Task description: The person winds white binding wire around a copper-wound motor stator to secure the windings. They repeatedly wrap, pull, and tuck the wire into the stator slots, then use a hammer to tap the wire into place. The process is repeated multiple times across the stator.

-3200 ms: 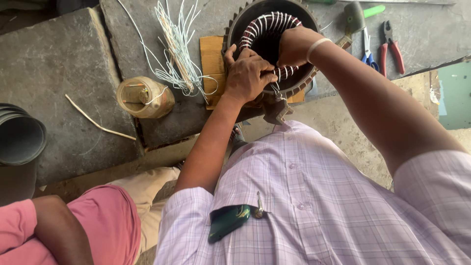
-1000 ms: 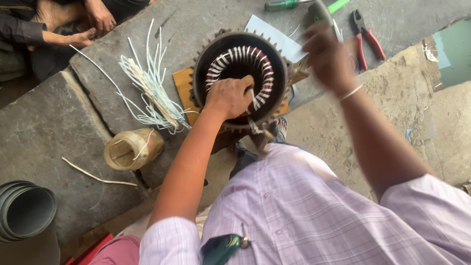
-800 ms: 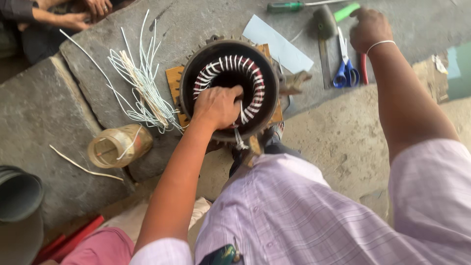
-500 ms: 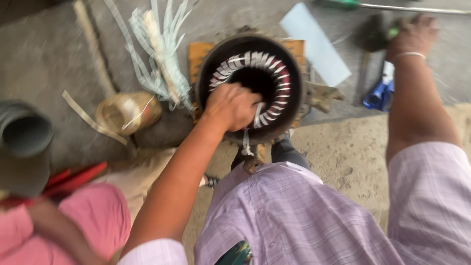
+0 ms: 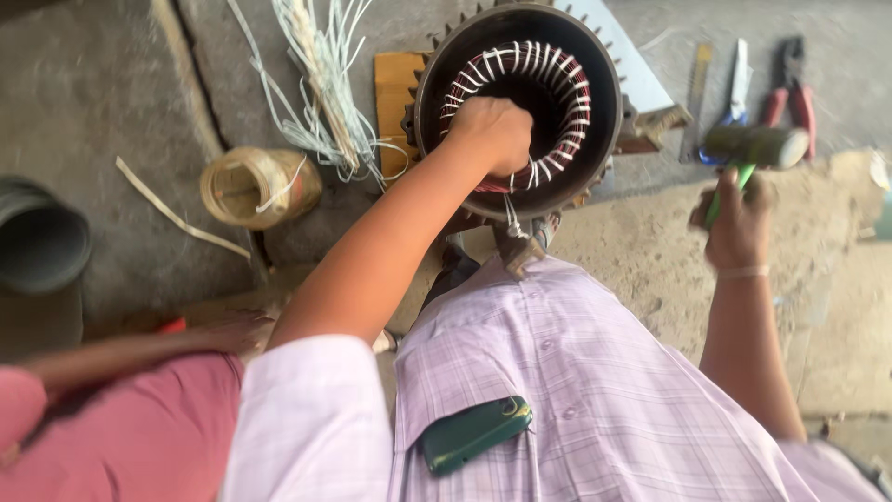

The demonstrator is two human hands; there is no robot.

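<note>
1 head-worn view, steeply down and close over the wearer's chest, arms and stone floor (image 5: pixel 111 84).

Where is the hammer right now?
In the head view, the hammer is at the right, raised in the right hand, just right of the motor stator and below the pliers.

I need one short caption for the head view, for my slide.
Left hand inside a motor stator; right hand lifts a green-handled mallet.

Soft, even daylight; motion blur throughout, strongest at the edges.
</note>
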